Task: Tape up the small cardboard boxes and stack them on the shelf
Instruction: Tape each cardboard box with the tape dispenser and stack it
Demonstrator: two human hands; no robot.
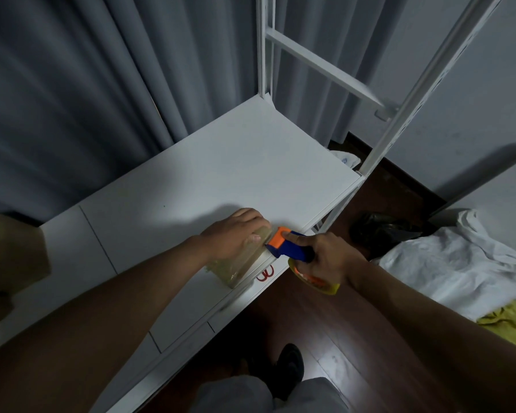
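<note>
Your left hand (236, 234) lies flat on top of the small tan cardboard box wrapped in glossy clear tape (239, 263), fingers straight, pressing it down, no curl round it. Your right hand (325, 257) has a clenched grip on the blue handle of the orange-and-blue handheld tape dispenser (286, 244), index finger laid along the top; the orange head touches the box's right end. The yellowish roll of tape (316, 280) hangs under that hand.

No readable writing on box or dispenser. The red mark (265, 274) on the shelf's front lip just below the box is not legible.

The box sits on the white metal shelf board (221, 168), close to the front edge, right of centre. Board behind and left of it is bare up to the grey curtain (102, 84). The white slotted upright post (405, 114) stands at the right front corner, near the dispenser. Another tan cardboard piece (9, 257) shows at far left, blurred. White cloth (459, 263) lies on the dark wood floor (310, 317) to the right.
</note>
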